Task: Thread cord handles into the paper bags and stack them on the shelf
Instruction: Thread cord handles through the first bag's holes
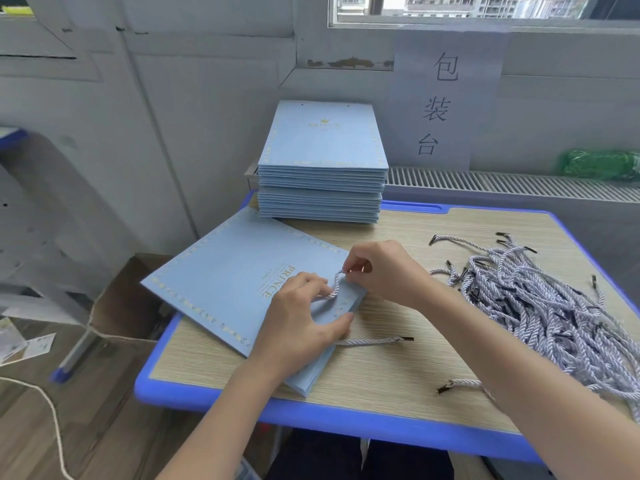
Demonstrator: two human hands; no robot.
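Two hands work in the centre of the frame. Our left hand (301,327) lies spread on the flat light-blue paper bag with gold print (221,282), with the fingers curled a little round the cord and the thumb at the bag's near edge. Our right hand (377,271) pinches the twisted white-and-grey cord handle (334,285) at the bag's right edge. The cord's other end, with its dark tip (407,339), trails free on the wood-pattern desk with blue rim (346,415); we think it may slip out if we pull too hard. At the right, the heap of loose cords (540,299) could tangle with it. Farther, at upper centre, the stack of blue bags (322,174) stands slightly uneven and may slide.
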